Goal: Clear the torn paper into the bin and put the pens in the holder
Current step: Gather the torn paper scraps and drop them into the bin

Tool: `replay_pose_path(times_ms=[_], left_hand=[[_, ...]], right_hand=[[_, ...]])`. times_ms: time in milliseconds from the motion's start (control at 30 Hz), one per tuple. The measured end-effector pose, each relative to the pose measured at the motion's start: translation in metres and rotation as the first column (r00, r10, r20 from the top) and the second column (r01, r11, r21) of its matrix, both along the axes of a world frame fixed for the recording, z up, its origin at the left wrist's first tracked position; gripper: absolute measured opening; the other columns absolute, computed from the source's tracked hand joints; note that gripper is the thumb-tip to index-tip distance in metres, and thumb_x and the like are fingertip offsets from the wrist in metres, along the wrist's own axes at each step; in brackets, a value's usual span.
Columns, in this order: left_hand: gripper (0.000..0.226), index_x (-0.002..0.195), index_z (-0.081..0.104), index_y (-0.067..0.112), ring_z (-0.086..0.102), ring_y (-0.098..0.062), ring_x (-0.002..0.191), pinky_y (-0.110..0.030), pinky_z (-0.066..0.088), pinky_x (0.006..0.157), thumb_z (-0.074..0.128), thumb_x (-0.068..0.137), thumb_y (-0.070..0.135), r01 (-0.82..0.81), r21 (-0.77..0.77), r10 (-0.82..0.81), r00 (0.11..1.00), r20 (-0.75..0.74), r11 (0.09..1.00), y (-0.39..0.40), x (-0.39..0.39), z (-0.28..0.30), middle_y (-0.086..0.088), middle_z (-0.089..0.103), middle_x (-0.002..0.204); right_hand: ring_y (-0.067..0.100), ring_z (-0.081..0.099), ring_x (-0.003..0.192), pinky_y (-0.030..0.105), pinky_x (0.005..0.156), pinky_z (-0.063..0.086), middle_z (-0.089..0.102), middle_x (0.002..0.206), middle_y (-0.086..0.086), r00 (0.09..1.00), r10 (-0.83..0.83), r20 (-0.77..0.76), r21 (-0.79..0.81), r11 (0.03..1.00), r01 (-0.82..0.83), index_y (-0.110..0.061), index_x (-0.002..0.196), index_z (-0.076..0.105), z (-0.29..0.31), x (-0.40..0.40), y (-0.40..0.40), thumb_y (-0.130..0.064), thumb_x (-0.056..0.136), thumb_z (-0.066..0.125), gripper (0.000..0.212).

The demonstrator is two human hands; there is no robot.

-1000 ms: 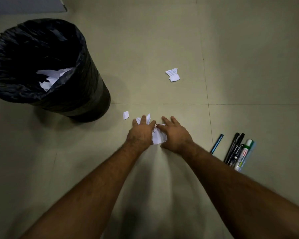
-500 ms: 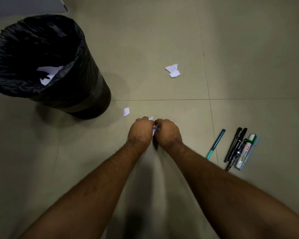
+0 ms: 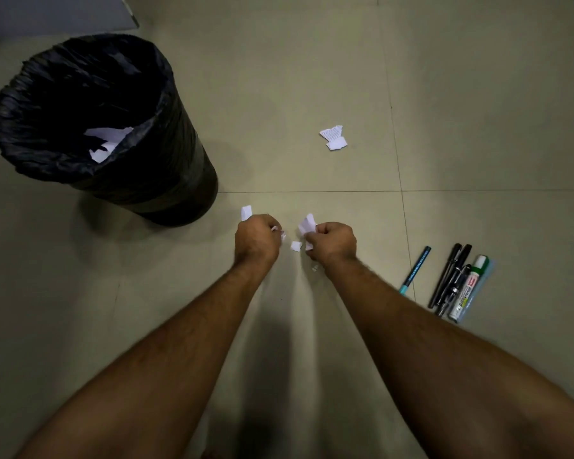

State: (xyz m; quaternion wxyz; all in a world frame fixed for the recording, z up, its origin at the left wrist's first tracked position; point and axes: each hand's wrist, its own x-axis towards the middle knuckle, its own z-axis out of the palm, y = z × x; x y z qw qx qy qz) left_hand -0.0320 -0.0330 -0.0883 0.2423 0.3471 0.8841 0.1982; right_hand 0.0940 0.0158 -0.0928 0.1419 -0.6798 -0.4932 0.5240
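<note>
While both fists, left hand [image 3: 257, 238] and right hand [image 3: 333, 240], clutch torn paper [image 3: 307, 223], pen lettering [image 3: 463, 298] stays unreadable

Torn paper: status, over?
Left hand and right hand fisted on torn paper. Scraps loose on floor; bin unobstructed. Pens untouched.

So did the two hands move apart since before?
Yes. The left hand and right hand, both closed on torn white paper, have separated sideways, exposing beige floor tile between them.
</note>
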Motion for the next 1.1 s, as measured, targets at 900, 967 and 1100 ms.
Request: replay_pose_path(times_ms=[900, 967, 1100], left_hand=[[0.034, 0.119, 0.064, 0.017, 0.063, -0.027, 0.104, -0.029, 0.049, 0.080, 0.061, 0.086, 0.009, -0.156, 0.174, 0.188, 0.964, -0.187, 0.972, -0.019, -0.198, 0.217, -0.008, 0.067, 0.116], [0.037, 0.119, 0.064, 0.018, 0.063, -0.027, 0.106, -0.032, 0.053, 0.085, 0.062, 0.084, 0.009, -0.142, 0.173, 0.175, 0.965, -0.193, 0.975, -0.015, -0.198, 0.219, -0.007, 0.067, 0.118], [0.033, 0.111, 0.069, 0.021, 0.066, -0.024, 0.100, -0.030, 0.054, 0.082, 0.058, 0.084, 0.006, -0.139, 0.207, 0.174, 0.971, -0.162, 0.968, -0.010, -0.192, 0.221, -0.004, 0.071, 0.110]], right_hand=[[0.023, 0.064, 0.110, 0.027, 0.085, 0.049, 0.070, 0.119, 0.006, 0.824, 0.546, 0.154, 0.507, 0.672, -0.540, -0.016, 0.121, 0.066, 0.226, -0.236, -0.005, -0.024, 0.085, 0.069, 0.037], [0.021, 0.060, 0.120, 0.027, 0.098, 0.047, 0.065, 0.130, 0.004, 0.821, 0.558, 0.121, 0.488, 0.687, -0.539, -0.017, 0.132, 0.060, 0.227, -0.234, -0.007, -0.015, 0.083, 0.067, 0.049], [0.019, 0.063, 0.114, 0.027, 0.098, 0.050, 0.068, 0.123, 0.002, 0.845, 0.534, -0.036, 0.494, 0.744, -0.450, -0.018, 0.126, 0.065, 0.227, -0.228, -0.002, -0.004, 0.080, 0.062, 0.048]])
